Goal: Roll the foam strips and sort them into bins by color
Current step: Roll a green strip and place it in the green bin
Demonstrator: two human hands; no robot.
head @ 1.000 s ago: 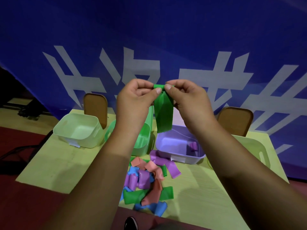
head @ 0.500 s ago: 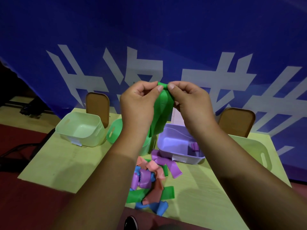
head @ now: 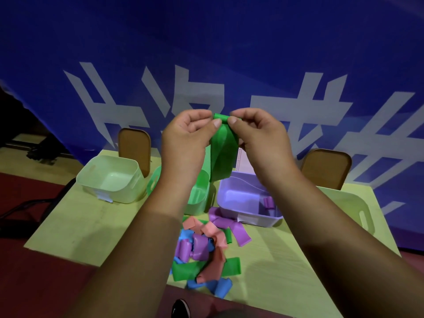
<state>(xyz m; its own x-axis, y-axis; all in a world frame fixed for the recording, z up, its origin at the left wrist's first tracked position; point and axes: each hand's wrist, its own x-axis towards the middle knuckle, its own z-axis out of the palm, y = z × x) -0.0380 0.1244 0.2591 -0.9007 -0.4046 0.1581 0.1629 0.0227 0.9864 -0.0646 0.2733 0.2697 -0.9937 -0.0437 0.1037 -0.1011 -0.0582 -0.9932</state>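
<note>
A green foam strip (head: 223,154) hangs in the air above the bins, its top end curled over. My left hand (head: 187,138) and my right hand (head: 257,136) both pinch that top end between thumb and fingers. Below them a green bin (head: 199,198) and a purple bin (head: 250,198) stand side by side; a small purple roll (head: 269,202) lies in the purple one. A pile of loose strips (head: 204,251) in green, purple, pink and blue lies on the table in front of the bins.
A pale green bin (head: 110,177) stands at the table's left, another pale bin (head: 353,210) at the right. Two brown lids (head: 134,148) (head: 325,167) lean at the back against a blue banner. The yellow table (head: 75,228) ends near a dark shoe (head: 181,308).
The hands stayed raised, pinching the strip's top. The hanging strip twisted sideways half a second ago and now hangs flatter again, its top edge rolled slightly more.
</note>
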